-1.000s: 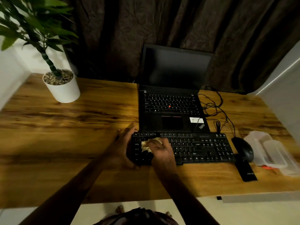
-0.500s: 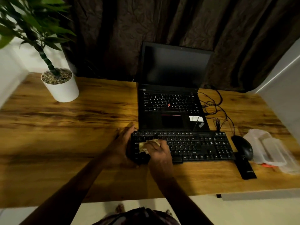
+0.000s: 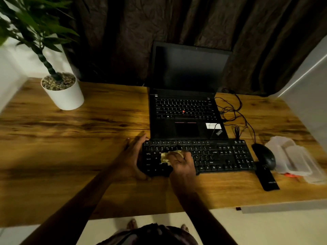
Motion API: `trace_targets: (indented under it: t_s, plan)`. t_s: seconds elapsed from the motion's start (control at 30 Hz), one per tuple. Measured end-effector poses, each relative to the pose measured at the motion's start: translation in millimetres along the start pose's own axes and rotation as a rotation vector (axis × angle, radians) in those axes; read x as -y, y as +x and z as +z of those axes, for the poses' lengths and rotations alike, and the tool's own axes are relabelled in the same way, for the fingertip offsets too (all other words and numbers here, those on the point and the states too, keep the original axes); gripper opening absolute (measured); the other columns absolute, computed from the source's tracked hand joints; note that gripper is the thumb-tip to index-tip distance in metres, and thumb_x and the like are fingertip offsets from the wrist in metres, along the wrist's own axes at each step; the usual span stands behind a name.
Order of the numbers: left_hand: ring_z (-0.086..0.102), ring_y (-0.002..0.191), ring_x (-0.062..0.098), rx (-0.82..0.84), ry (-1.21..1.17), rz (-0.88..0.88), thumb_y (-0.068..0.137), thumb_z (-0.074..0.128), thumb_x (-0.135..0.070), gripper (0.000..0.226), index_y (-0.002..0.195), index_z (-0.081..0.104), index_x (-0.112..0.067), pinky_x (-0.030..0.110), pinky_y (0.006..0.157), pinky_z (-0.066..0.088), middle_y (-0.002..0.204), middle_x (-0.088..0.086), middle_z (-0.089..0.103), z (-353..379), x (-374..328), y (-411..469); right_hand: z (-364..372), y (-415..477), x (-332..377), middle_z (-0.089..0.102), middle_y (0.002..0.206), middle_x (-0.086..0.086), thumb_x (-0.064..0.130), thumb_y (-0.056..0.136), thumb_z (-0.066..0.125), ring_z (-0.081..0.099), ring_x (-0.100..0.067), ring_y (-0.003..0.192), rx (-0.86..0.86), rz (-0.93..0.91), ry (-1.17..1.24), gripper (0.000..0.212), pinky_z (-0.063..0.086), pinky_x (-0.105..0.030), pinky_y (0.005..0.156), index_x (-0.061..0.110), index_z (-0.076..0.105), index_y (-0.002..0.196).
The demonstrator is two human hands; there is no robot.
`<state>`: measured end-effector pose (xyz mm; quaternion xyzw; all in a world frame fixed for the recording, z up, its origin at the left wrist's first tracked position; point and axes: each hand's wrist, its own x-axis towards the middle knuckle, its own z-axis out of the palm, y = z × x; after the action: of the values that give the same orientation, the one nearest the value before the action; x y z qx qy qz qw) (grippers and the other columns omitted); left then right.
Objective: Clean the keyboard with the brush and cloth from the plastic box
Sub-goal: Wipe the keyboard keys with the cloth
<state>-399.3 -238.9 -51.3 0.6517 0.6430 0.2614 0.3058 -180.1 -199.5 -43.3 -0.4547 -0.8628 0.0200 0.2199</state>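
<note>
Your right hand (image 3: 183, 165) clutches the yellowish cloth (image 3: 166, 156), bunched under its fingers and pressed onto the letter keys in the left part of the black keyboard (image 3: 223, 156). Your left hand (image 3: 132, 156) clasps the keyboard's left end, thumb at the near edge, fingers along the far corner. The keyboard lies on the wooden desk (image 3: 79, 138), just in front of the open laptop (image 3: 185, 110). To its right sit a black mouse (image 3: 264, 155) and the clear plastic box (image 3: 293, 158). Far left stands a white plant pot (image 3: 65, 97).
</note>
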Motion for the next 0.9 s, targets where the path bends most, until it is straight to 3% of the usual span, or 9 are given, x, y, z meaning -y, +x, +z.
trace_targets:
  t_s: [0.13,0.23,0.33,0.43,0.5,0.67,0.73,0.8,0.9]
  plan:
    - [-0.003,0.148,-0.008,-0.020,0.031,0.011,0.037,0.093,-0.065,0.160,0.159,-0.004,-0.026,0.041,0.125,-0.010,0.163,-0.012,0.016,1.8,1.7,0.9,0.4,3.0,18.7,0.073,0.110,-0.004,0.006,0.087,0.038,0.061,-0.032,0.100,-0.035,-0.049,0.042,0.041,0.055,-0.036,0.074,0.012,0.074,0.106]
    - [0.002,0.151,0.000,-0.018,0.019,0.013,0.036,0.090,-0.069,0.160,0.158,-0.005,-0.029,0.031,0.122,-0.017,0.165,-0.008,0.018,2.7,3.1,1.2,0.8,2.6,15.0,0.073,0.111,-0.004,0.009,0.087,0.047,0.063,-0.031,0.102,-0.023,-0.099,0.045,0.032,0.056,-0.033,0.077,0.014,0.074,0.105]
    - [0.000,0.151,0.001,-0.010,-0.003,0.000,0.037,0.093,-0.064,0.161,0.160,-0.004,-0.026,0.034,0.123,-0.017,0.166,-0.009,0.015,1.2,0.3,1.5,3.0,-2.1,-13.3,0.072,0.112,-0.001,0.005,0.084,0.059,0.061,-0.030,0.105,0.024,-0.008,0.019,0.029,0.054,-0.035,0.083,0.017,0.073,0.107]
    - [0.001,0.153,0.005,-0.004,-0.014,-0.007,0.040,0.092,-0.066,0.161,0.160,-0.007,-0.026,0.040,0.124,-0.016,0.166,-0.009,0.016,1.5,0.9,0.6,-3.8,-6.3,-31.7,0.072,0.112,0.000,0.005,0.085,0.042,0.058,-0.029,0.107,0.077,0.107,-0.047,0.041,0.049,-0.038,0.085,0.018,0.072,0.111]
    - [-0.001,0.153,0.003,-0.009,0.007,0.002,0.039,0.091,-0.068,0.162,0.160,-0.008,-0.026,0.032,0.121,-0.021,0.166,-0.012,0.013,2.6,2.2,0.2,-9.3,-4.9,-25.7,0.073,0.110,-0.001,0.007,0.083,0.031,0.058,-0.030,0.106,0.071,0.122,-0.048,0.050,0.050,-0.037,0.084,0.017,0.072,0.110]
    - [-0.004,0.148,-0.004,-0.008,0.008,-0.008,0.037,0.094,-0.061,0.163,0.160,-0.005,-0.023,0.022,0.117,-0.022,0.164,-0.015,0.012,2.6,0.4,2.0,-8.7,1.4,-8.1,0.074,0.106,0.000,0.014,0.083,0.040,0.061,-0.032,0.099,0.035,0.004,0.009,0.040,0.054,-0.038,0.078,0.016,0.074,0.104]
    - [-0.006,0.148,-0.005,-0.001,0.017,-0.013,0.038,0.093,-0.065,0.163,0.160,-0.006,-0.024,0.024,0.118,-0.021,0.166,-0.012,0.008,2.8,0.9,1.6,-10.2,0.3,-19.4,0.074,0.105,0.000,0.005,0.080,0.052,0.060,-0.031,0.101,0.030,0.024,-0.015,0.035,0.054,-0.038,0.078,0.017,0.073,0.105]
    - [-0.012,0.146,-0.009,0.006,0.022,-0.012,0.038,0.092,-0.068,0.163,0.160,-0.008,-0.027,0.029,0.121,-0.020,0.166,-0.012,0.002,2.7,0.0,1.1,-15.2,-1.9,-36.0,0.073,0.107,0.000,-0.008,0.071,0.067,0.055,-0.028,0.104,0.053,0.105,-0.067,0.048,0.052,-0.035,0.077,0.021,0.071,0.109]
    - [-0.018,0.143,-0.016,0.014,-0.010,-0.017,0.038,0.093,-0.066,0.161,0.158,-0.010,-0.035,0.022,0.118,-0.021,0.166,-0.015,0.001,2.4,-0.4,-0.6,-21.6,-4.7,-52.4,0.070,0.111,0.001,-0.015,0.067,0.063,0.050,-0.025,0.103,0.082,0.216,-0.118,0.060,0.044,-0.032,0.078,0.025,0.069,0.112]
